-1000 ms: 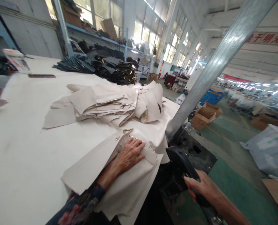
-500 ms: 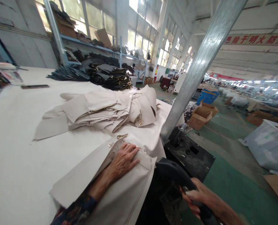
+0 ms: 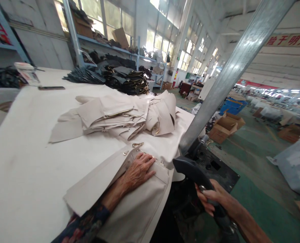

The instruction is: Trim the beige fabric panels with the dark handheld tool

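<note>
My left hand (image 3: 139, 170) lies flat with its fingers apart on a light grey sewn piece (image 3: 137, 206), near its upper edge with metal fittings. A raised flap (image 3: 94, 185) of the same material stands along my left forearm. My right hand (image 3: 210, 197) is wrapped round the handle of a black curved tool (image 3: 192, 170), whose head is just right of the piece's corner. Beyond my left hand, a loose heap of pale pieces (image 3: 114, 114) with brass-coloured zips and clips rests on the pale-covered table (image 3: 25, 152).
Slanting across the right is a metal post (image 3: 233, 74), with a dark machine base (image 3: 216, 165) at its foot. Stacked dark pieces (image 3: 127, 81), a phone (image 3: 51, 88) and a white tub (image 3: 27, 74) sit at the back. Cardboard boxes (image 3: 221, 130) stand on the floor.
The view has turned a little left, so the scene sits further right. The black tool in my right hand has risen relative to the piece's corner. My left hand stays on the piece.
</note>
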Motion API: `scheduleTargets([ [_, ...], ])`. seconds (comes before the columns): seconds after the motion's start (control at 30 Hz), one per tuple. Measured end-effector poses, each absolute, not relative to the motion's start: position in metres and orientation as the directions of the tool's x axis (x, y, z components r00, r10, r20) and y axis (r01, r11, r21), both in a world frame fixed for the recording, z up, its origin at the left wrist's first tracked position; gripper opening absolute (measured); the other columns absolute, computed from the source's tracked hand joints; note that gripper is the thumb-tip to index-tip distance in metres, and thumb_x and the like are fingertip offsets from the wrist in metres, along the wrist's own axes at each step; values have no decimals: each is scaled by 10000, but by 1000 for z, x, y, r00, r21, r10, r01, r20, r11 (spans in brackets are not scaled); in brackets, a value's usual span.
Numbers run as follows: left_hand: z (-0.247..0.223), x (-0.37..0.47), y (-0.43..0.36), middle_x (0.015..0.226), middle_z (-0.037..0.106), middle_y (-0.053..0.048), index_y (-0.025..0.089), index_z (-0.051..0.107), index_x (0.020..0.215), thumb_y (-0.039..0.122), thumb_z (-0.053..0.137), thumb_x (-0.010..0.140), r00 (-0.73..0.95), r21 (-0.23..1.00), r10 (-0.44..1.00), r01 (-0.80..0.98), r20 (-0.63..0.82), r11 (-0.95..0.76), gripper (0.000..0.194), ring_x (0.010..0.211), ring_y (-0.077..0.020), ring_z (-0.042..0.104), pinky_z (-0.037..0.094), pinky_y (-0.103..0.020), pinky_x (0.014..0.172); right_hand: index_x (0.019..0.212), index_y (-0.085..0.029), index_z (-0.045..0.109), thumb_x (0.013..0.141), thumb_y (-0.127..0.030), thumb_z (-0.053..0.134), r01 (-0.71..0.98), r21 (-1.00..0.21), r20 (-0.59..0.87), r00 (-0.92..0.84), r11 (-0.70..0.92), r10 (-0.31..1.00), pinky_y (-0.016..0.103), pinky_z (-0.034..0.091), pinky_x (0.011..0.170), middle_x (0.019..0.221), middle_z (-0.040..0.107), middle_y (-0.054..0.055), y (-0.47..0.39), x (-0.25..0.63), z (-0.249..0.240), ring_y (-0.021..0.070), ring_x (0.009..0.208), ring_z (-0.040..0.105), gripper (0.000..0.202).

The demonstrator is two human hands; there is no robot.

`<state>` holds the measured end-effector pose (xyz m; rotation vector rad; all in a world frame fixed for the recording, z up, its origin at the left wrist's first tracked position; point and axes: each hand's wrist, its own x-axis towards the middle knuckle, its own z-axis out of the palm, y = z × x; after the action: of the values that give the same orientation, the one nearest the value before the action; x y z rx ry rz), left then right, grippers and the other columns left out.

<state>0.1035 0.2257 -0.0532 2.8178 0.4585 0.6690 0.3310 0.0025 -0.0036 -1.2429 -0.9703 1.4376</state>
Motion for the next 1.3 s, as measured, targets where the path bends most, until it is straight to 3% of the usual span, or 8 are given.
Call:
scheduleTargets([
  [0.23,-55,103,227,1123,584,-86,192,513,1208,362,527,874,849,271,345,250,401,-930,374,1069,-233,520,295,-425,1045,904,-141,520,753,-523,647,-106,-935,-344,35,-338,938,171,430,403,667,440,-44,-39,332,-5,23,431,356,429],
  [0.47,-56,103,227,1127,584,-73,220,507,1185,342,563,856,846,271,342,245,410,-931,356,1065,-230,524,306,-426,1033,773,-131,525,744,-504,650,-51,-956,-285,-69,-289,956,198,436,386,558,420,-59,-8,315,-9,44,401,377,395],
  [0.63,-55,102,227,1115,583,-71,211,499,1192,340,559,861,843,275,339,238,419,-932,360,1066,-222,519,306,-413,1032,837,-136,529,778,-474,640,-74,-968,-239,-17,-240,971,190,427,379,608,425,-57,4,315,7,33,401,356,361],
  [1.0,-51,101,229,1044,573,-63,200,557,1093,359,522,881,813,292,385,276,438,-916,268,1005,-224,514,351,-402,967,889,-159,518,722,-561,671,-127,-929,-362,108,-348,926,169,419,389,660,439,-49,-36,319,-4,25,430,345,461],
  [1.2,-51,102,226,1030,569,-51,204,564,1053,352,532,878,809,274,382,283,446,-919,231,995,-216,512,351,-399,964,794,-147,519,700,-573,667,-94,-933,-349,-2,-348,937,172,393,396,616,428,-51,-31,311,-5,24,408,343,462],
  [1.3,-47,101,225,994,565,-51,187,581,957,367,564,859,801,259,400,312,445,-914,206,971,-216,507,370,-381,929,809,-143,535,690,-592,663,-15,-936,-352,27,-352,936,183,395,413,635,466,-31,-30,307,4,43,423,381,482],
])
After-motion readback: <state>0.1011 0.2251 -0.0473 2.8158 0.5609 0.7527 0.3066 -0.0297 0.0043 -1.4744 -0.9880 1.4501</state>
